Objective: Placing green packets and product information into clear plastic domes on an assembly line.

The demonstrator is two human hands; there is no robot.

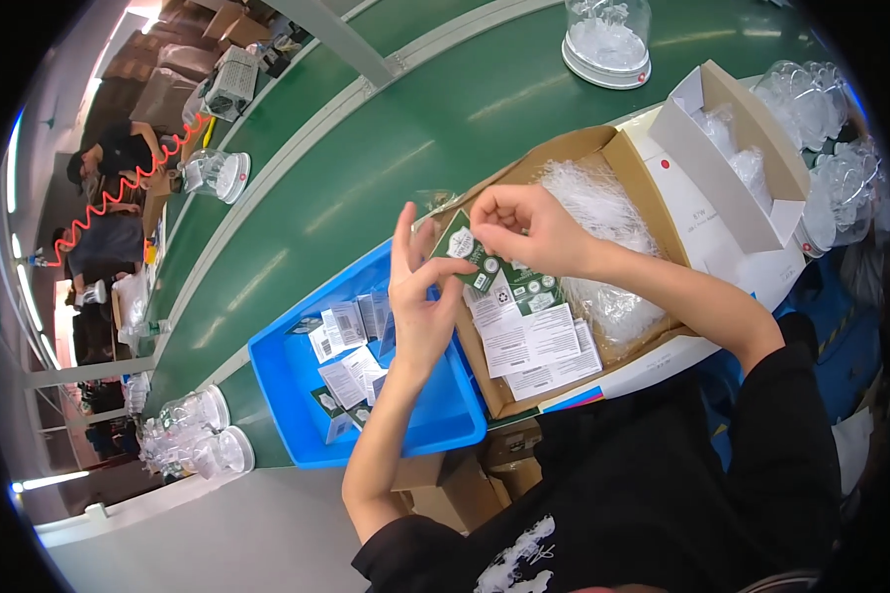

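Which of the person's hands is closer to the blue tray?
Left. The left hand hovers right over the blue tray; the right hand is farther off, above the cardboard box.

A single head-worn fisheye view looks steeply down, close over the desk (485, 109); edges bend at the rim, where detail is probably unreliable.

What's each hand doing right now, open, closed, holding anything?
Left hand: open, fingers spread upward, thumb side touching the lower part of the folded leaflet.
Right hand: closed, pinching the leaflet's green top end.
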